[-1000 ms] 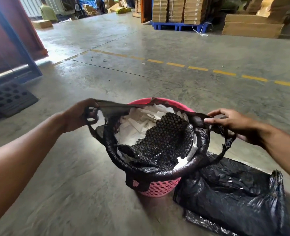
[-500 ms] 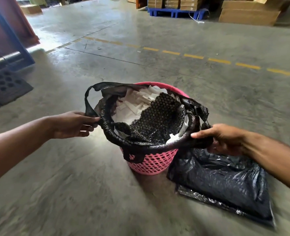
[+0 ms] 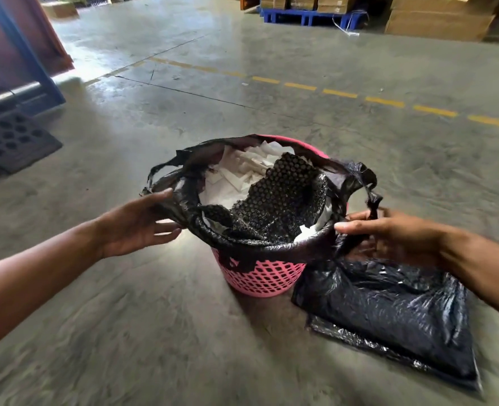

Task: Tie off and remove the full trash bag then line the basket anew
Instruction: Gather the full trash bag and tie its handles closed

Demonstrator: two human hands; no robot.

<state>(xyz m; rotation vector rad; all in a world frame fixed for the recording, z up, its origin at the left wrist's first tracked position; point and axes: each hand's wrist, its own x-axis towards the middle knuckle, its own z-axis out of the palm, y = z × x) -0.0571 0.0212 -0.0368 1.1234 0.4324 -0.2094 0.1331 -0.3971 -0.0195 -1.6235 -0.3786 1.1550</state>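
A pink lattice basket (image 3: pixel 264 278) stands on the concrete floor. A black trash bag (image 3: pixel 260 244) lines it, its edge rolled over the rim, filled with white paper scraps (image 3: pixel 242 171) and black bubble wrap (image 3: pixel 283 194). My left hand (image 3: pixel 138 225) is at the bag's left edge, thumb on the plastic and fingers spread below it. My right hand (image 3: pixel 388 232) pinches the bag's right handle loop (image 3: pixel 372 197) by the rim. A flat, folded spare black bag (image 3: pixel 388 312) lies on the floor right of the basket.
A black perforated mat (image 3: pixel 11 142) and a blue steel frame (image 3: pixel 37 68) stand at the left. A dashed yellow line (image 3: pixel 339 93) crosses the floor beyond the basket. Cardboard boxes (image 3: pixel 438 22) and a blue pallet (image 3: pixel 309 17) sit at the back.
Both hands dropped from the raised handle loops to the rolled rim, then shifted; the left now touches the left edge, and the right grips the right loop. The view tilted downward.
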